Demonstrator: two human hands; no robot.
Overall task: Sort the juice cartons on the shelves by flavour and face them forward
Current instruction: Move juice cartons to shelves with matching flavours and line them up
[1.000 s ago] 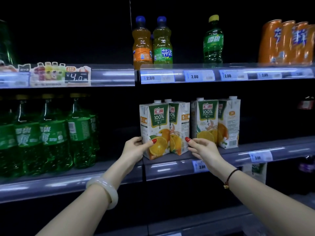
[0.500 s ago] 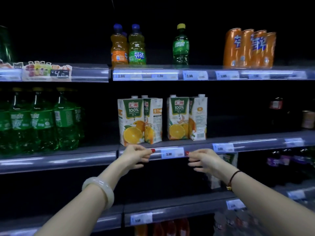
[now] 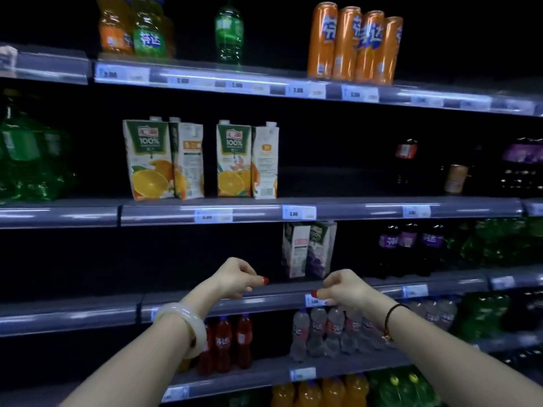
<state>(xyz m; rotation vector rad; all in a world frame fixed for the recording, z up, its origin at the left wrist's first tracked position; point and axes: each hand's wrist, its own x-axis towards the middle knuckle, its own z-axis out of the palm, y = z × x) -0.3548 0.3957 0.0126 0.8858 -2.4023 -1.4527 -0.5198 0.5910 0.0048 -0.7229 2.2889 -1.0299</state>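
Note:
Several orange juice cartons stand on the middle shelf (image 3: 352, 208): a left pair (image 3: 150, 160) and a right pair (image 3: 235, 160), front faces showing orange halves. On the shelf below (image 3: 382, 284), two grape juice cartons (image 3: 308, 249) stand turned at an angle, a side panel showing on the left one. My left hand (image 3: 238, 277) hovers at that lower shelf's edge, left of the grape cartons, fingers curled and holding nothing. My right hand (image 3: 342, 289) is just below and in front of the grape cartons, fingers curled, also holding nothing.
Orange cans (image 3: 355, 45) and soda bottles (image 3: 132, 27) fill the top shelf. Green bottles (image 3: 32, 160) sit left of the orange cartons. Purple soda bottles (image 3: 408, 248) stand right of the grape cartons. Red (image 3: 226, 342) and clear bottles (image 3: 323, 330) line the shelf beneath my hands.
Both hands came off the orange cartons and dropped one shelf lower. The view shifted down and right, bringing the grape cartons into sight.

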